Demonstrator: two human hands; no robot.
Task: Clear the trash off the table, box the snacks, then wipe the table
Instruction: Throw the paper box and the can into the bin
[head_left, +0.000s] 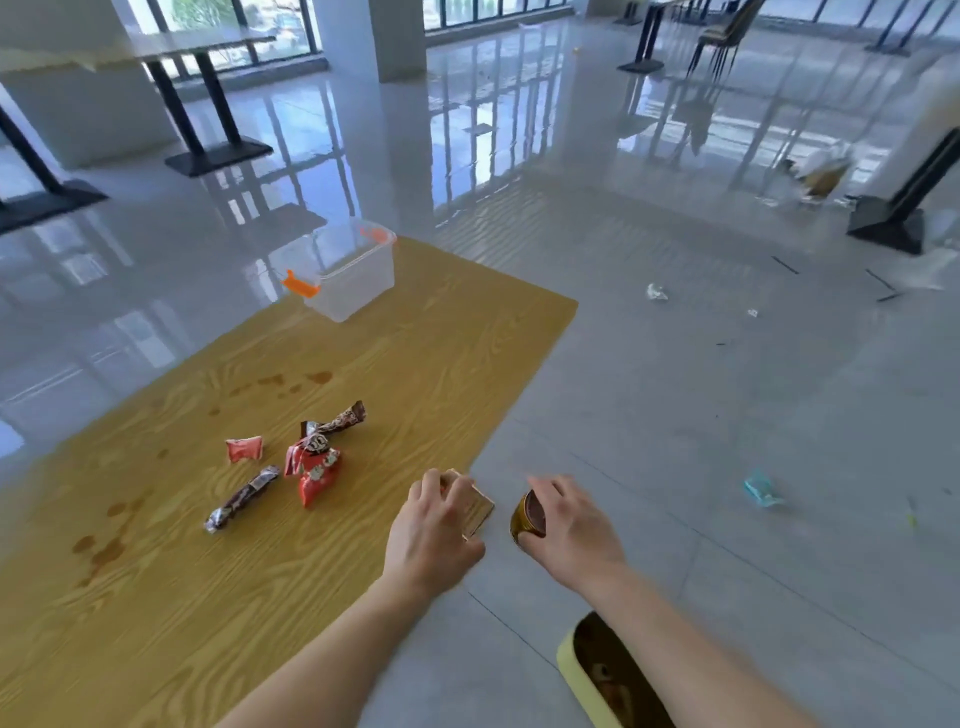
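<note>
Head view, only one given. Left grip (436, 525) is at the near right edge of the tabletop (363, 364), fingers curled over a flat brown packet (482, 512) w/ a shiny tan face, so it's grasping that. Right grip (571, 525) is just beside it, off the edge & over the floor (675, 395), pinching a small round gold-brown cup (525, 519); can't tell if anything's in it.

Snacks lie in a loose group left of the hands, mid-tabletop: red bag (317, 470), small red-white packet (244, 448) a bit apart to its left, one dark choc bar (241, 499) nearer the camera, another dark bar (337, 420) touching the red bag's far end. Clear plastic box (358, 280) w/ orange latches sits at the far corner, lid off, well apart from the snacks.

Brown stains (104, 551) on the near left part, more spots (291, 382) between the snacks & box.

Yellow bin (582, 675) on the floor under the right forearm, dark inside. Floor litter: crumpled white scrap (656, 292), blue scrap (761, 491).
</note>
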